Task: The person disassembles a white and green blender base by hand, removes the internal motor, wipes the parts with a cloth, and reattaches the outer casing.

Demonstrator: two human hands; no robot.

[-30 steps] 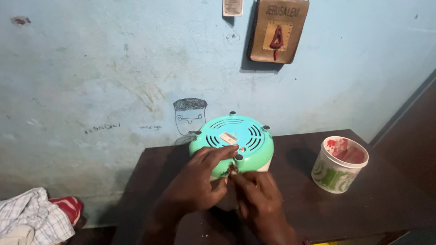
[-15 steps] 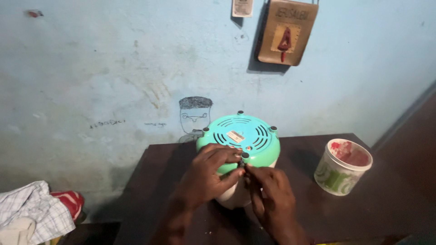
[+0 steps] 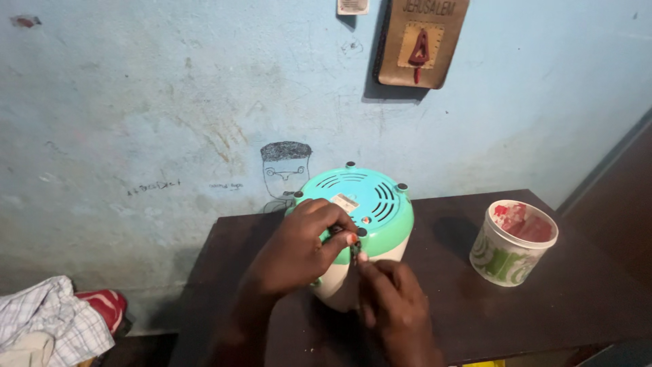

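Note:
A small appliance (image 3: pixel 370 204) lies tilted on the dark wooden table (image 3: pixel 475 312), its round green base with vent slots and small black feet facing up, its body white. My left hand (image 3: pixel 299 248) rests on the near rim of the green base, fingers curled over it. Just below, my right hand (image 3: pixel 390 306) pinches a small thin dark object at the rim, beside the left fingertips. What that object is cannot be told.
A white plastic tub (image 3: pixel 513 241) with green markings and reddish contents stands on the table to the right. Behind is a blue wall (image 3: pixel 136 102) with a brown plaque (image 3: pixel 422 41) and a drawn face. Checked cloth (image 3: pixel 47 326) lies low at the left.
The view has shifted slightly; both hands stay at the near rim of the green base, with the fingertips drawn closer together.

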